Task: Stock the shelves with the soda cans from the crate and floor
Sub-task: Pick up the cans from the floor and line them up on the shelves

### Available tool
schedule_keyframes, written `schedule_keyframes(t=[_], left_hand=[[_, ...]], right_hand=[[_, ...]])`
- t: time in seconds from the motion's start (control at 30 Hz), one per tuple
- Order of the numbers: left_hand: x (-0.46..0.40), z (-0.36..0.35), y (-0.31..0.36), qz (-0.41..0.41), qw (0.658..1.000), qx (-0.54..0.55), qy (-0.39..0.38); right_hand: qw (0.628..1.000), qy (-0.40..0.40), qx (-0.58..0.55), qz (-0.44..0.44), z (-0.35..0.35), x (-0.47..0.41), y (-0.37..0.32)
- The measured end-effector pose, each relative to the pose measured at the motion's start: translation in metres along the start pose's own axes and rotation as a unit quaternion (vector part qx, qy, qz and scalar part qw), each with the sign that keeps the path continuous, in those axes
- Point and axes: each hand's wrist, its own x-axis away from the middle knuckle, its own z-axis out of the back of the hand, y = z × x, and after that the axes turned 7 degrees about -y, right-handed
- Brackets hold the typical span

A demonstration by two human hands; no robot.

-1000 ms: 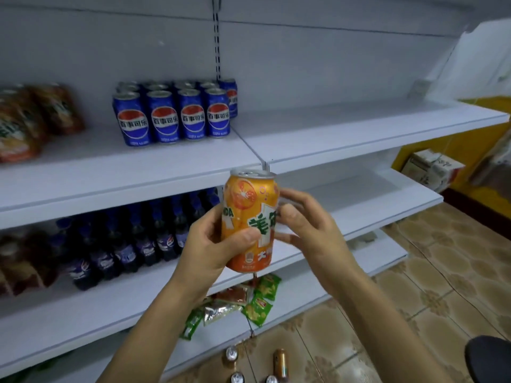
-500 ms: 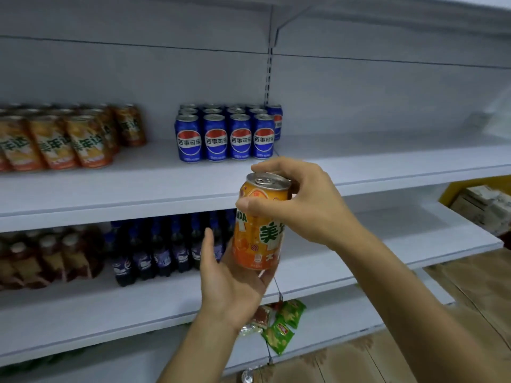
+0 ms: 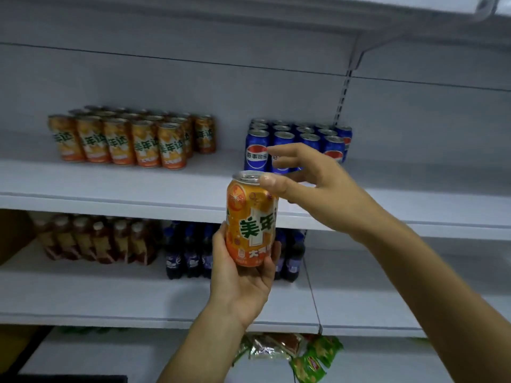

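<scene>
An orange soda can (image 3: pixel 251 222) with green lettering stands upright in front of the shelves, and my left hand (image 3: pixel 243 288) grips its lower half from below. My right hand (image 3: pixel 312 186) hovers at the can's upper right with its fingers spread; only the thumb tip touches the top rim. On the upper white shelf (image 3: pixel 110 186) stand several matching orange cans (image 3: pixel 124 139) in rows on the left. Several blue cola cans (image 3: pixel 257 150) stand to their right, partly hidden behind my right hand. A bare gap of shelf lies between the two groups.
The shelf below holds brown drink bottles (image 3: pixel 91 239) and dark blue bottles (image 3: pixel 188 250). Green and red snack packets (image 3: pixel 290 352) lie on the bottom shelf. The upper shelf is bare to the right of the cola cans. Another shelf edge overhangs at the top.
The view has swung left and up, bringing the orange cans on the shelf into view. My right hand has let go of the can's top and spread its fingers; my left hand still holds the can.
</scene>
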Motion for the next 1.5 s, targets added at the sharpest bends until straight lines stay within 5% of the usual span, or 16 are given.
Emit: schedule_keyframes(t=[0.4,0.5,0.6,0.67,0.7,0.77,0.83,0.87,0.93,1.07,1.3,1.5], left_hand=[[-0.051,0.002,0.127,-0.019,0.998,-0.054,-0.025],[-0.069,-0.002,0.161,-0.003,0.994,-0.082,-0.067],[-0.093,-0.001,0.192,-0.052,0.968,-0.234,-0.073],[-0.116,0.006,0.219,-0.22,0.891,-0.394,-0.045],[-0.131,0.013,0.235,-0.34,0.805,-0.485,-0.038],[-0.162,0.022,0.272,-0.51,0.552,-0.659,-0.031],[-0.188,0.022,0.305,-0.542,0.324,-0.775,-0.001],[-0.201,0.02,0.316,-0.53,0.252,-0.81,-0.001],[-0.21,0.009,0.331,-0.416,0.178,-0.892,-0.006],[-0.225,0.008,0.348,-0.263,0.099,-0.96,0.004],[-0.228,0.008,0.353,-0.272,0.065,-0.96,-0.005],[-0.232,0.012,0.353,-0.278,0.076,-0.958,-0.019]], right_hand=[[0.976,-0.174,0.126,0.021,-0.02,-0.138,-0.055],[0.978,-0.157,0.138,0.021,-0.029,-0.172,-0.058],[0.986,-0.123,0.11,0.006,-0.032,-0.201,-0.055],[0.989,-0.105,0.105,-0.006,-0.032,-0.22,-0.052],[0.989,-0.096,0.116,-0.012,-0.033,-0.23,-0.049],[0.984,-0.074,0.157,-0.025,-0.036,-0.252,-0.04],[0.978,-0.055,0.193,-0.05,-0.041,-0.276,-0.027],[0.977,-0.052,0.197,-0.068,-0.044,-0.288,-0.019],[0.974,-0.057,0.197,-0.094,-0.054,-0.31,-0.004],[0.976,-0.045,0.187,-0.105,-0.073,-0.348,0.031],[0.975,-0.041,0.177,-0.125,-0.097,-0.388,0.059],[0.987,0.047,0.083,-0.129,-0.111,-0.374,0.082]])
